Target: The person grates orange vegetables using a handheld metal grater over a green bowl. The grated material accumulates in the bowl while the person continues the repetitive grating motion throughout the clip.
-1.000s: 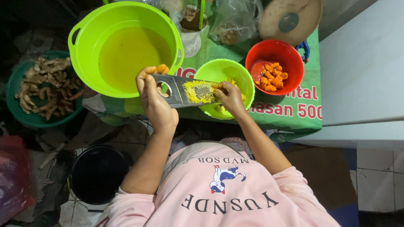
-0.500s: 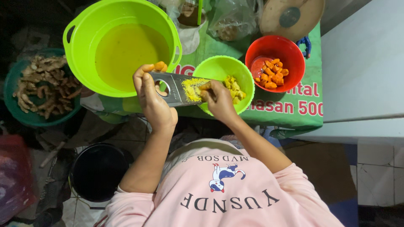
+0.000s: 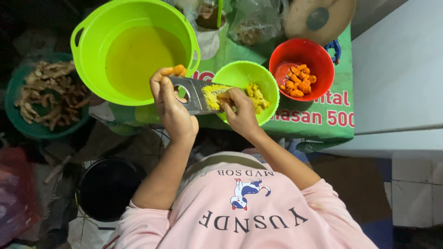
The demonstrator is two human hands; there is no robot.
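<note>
Green printed table cover [image 3: 318, 124] underneath. Left hand [image 3: 173, 108] grips metal grater [image 3: 196, 94]; right hand [image 3: 240, 110] pinches an orange root piece [image 3: 224, 96] against it, over small green bowl [image 3: 244, 74] of yellow gratings. Beyond: red bowl [image 3: 302, 50] with orange chunks, big green basin [image 3: 134, 50] of yellow liquid.

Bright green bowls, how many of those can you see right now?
2. The large green bowl of yellow liquid sits at upper left, beside the left hand. The small green bowl sits under the grater, by the right hand. Others may be out of view.
</note>
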